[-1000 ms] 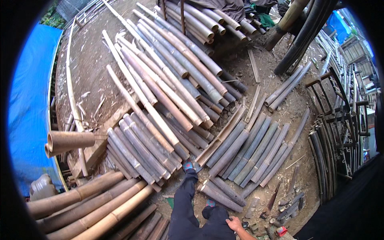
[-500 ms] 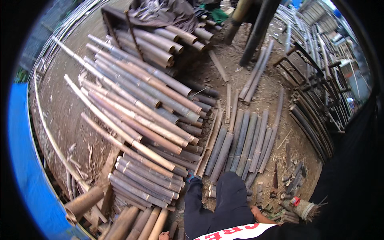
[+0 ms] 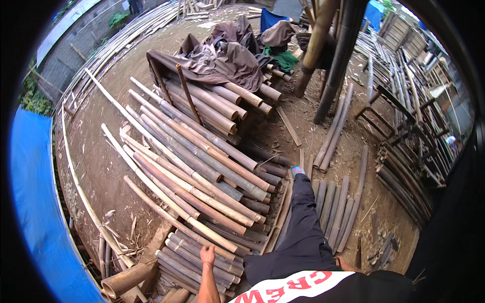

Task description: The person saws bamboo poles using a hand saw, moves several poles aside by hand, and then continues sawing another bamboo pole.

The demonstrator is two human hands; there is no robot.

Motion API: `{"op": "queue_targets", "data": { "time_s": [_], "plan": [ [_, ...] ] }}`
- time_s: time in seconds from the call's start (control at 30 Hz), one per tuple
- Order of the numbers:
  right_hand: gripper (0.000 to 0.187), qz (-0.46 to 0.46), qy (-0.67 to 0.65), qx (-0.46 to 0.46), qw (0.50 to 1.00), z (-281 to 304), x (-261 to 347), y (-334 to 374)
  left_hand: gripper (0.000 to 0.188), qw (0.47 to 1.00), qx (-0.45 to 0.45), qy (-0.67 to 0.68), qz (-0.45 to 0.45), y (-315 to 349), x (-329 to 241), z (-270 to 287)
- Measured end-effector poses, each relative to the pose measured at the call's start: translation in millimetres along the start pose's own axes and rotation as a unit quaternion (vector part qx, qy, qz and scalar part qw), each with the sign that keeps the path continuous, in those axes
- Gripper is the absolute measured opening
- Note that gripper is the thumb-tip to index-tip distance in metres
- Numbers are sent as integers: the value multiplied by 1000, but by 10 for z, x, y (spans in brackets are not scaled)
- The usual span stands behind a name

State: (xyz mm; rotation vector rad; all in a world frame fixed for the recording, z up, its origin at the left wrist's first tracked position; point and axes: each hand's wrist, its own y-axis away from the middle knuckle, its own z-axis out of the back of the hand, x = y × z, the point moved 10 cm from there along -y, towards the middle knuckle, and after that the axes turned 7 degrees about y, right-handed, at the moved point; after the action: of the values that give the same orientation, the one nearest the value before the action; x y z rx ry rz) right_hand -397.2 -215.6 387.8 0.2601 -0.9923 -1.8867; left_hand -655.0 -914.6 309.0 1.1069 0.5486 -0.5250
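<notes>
A left hand [image 3: 207, 254], fingers slightly apart, hovers by short grey-brown bamboo poles [image 3: 183, 264]; the right hand [image 3: 345, 264], half-hidden, shows no readable fingers.

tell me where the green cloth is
In the head view, the green cloth is right of centre near the top, between the brown cover and the thick bamboo post.

On the left, a long blue tarp [image 3: 38, 202], with a grey wall [image 3: 105, 33] and green plants [image 3: 35, 93] at the far left. In the far middle, rumpled brown cloth [image 3: 227, 65] near green cloth [image 3: 286, 61]; to the right, a thick dark post [image 3: 339, 65] and a dark frame [image 3: 391, 96]
</notes>
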Motion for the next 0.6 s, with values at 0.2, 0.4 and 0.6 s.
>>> {"op": "queue_targets", "data": {
  "time_s": [0.2,0.4,0.6],
  "plan": [
    [81,19,97,-24,995,2427,716,-2624,60,984,-69,52,-154,-547,-2421,-1014],
    [74,417,196,-368,808,5311,5154,-4712,106,933,-162,-147,-287,-1294,-5150,-2275],
    [75,567,281,-406,660,5469,7373,-5928,119,876,-174,-422,-158,-2295,-6303,-3190]
  ]
}}
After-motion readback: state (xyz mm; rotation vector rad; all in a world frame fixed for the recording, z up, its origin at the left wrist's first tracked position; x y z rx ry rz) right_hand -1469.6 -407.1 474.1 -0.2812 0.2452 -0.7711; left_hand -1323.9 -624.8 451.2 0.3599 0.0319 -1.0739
